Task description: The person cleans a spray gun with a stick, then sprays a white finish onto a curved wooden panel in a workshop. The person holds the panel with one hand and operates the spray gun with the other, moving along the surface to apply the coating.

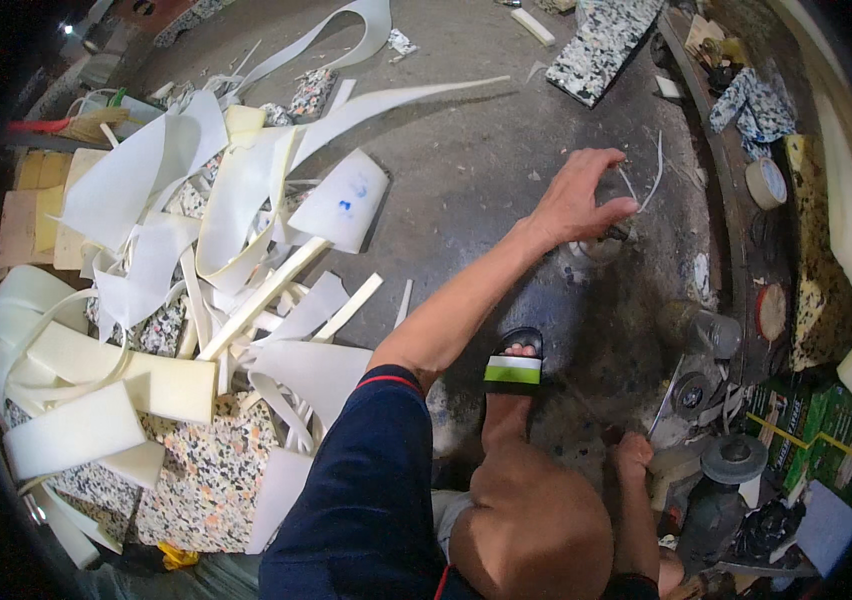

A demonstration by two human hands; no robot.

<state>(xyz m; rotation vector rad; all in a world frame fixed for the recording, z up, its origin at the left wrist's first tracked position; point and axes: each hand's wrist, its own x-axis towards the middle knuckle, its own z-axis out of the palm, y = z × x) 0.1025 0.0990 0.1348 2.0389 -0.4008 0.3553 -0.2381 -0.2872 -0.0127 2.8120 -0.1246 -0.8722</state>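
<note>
My left hand reaches out over the floor with thumb and fingers apart and curved. Below it stands a small pale container with a dark top, partly hidden by the hand. A thin white strip curls beside the fingertips; I see no grip on it. Down by my bent knee, my right hand is closed in a fist. A long thin blade sticks out from it; its handle is hidden.
White and cream foam offcuts pile up at the left, with speckled foam blocks. A speckled foam slab lies far ahead. At right are a clear jar, a tape roll, a dark grey machine and green boxes.
</note>
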